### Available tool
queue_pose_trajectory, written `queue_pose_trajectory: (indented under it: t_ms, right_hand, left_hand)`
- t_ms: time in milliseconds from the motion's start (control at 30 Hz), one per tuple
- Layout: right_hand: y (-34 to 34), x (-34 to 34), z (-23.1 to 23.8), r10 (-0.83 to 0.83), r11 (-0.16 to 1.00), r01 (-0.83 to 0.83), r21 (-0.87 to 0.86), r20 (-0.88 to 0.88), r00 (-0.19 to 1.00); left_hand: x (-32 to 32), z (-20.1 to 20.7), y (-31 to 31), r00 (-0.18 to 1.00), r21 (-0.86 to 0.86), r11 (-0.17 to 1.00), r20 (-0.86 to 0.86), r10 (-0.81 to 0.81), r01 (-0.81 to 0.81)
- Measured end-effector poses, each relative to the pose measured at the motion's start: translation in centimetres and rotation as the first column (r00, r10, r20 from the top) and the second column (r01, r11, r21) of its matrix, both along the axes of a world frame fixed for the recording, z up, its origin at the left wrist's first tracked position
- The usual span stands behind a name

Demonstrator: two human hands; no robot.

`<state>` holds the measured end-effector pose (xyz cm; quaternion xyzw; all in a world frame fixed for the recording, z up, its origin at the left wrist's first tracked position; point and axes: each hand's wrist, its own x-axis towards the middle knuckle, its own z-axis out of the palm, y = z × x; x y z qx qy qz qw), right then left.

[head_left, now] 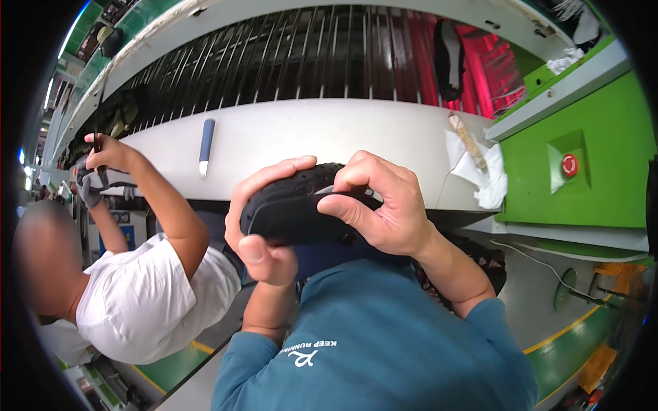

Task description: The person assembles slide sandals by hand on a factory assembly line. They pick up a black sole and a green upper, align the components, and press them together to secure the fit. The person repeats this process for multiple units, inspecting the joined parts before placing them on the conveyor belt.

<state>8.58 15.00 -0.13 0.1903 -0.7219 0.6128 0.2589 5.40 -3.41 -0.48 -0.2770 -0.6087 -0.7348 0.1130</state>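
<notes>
Both my hands hold a black shoe (295, 214) above the near edge of the white bench. Its smooth, flat side faces me, and a dotted black surface shows along the top. My left hand (241, 198) wraps round its rounded left end, fingers over the top and thumb below. With thumb and bent index finger, my right hand (392, 205) pinches the edge toward the right end, where a small pale strip shows. The right fingers cover the rest of that end.
On the white bench (288, 127) lie a blue-handled tool (207, 144) and a wrapped stick (469, 140) by a white cloth (490, 183). Beyond run rollers (295, 58), red-lit around a dark sole (449, 60). A green machine (603, 137) stands right; a co-worker (147, 294) works left.
</notes>
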Motion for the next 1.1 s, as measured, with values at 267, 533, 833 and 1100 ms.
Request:
queue_pose_trajectory:
  t_ms: [267,533,833,1100]
  right_hand:
    - [-1.6,0.5,-0.5,0.114,0.993,-0.114,0.035,-0.002,0.993]
    - [-2.1,0.3,-1.2,0.158,0.987,-0.157,0.038,-0.018,0.987]
    - [-3.1,-0.6,-1.4,0.116,0.993,-0.112,0.042,-0.116,0.986]
    - [-3.0,-0.3,-1.2,0.114,0.992,-0.109,0.063,-0.079,0.990]
  left_hand:
    - [1.7,-1.8,-1.9,0.982,-0.021,0.990,-0.126,0.138,-0.142]
    - [2.8,-1.9,-2.3,0.984,0.030,0.986,-0.066,0.166,-0.164]
    - [2.4,-2.6,-3.0,0.980,0.025,0.986,-0.106,0.166,-0.164]
    - [2.8,-2.5,-3.3,0.983,0.003,0.988,-0.101,0.153,-0.153]
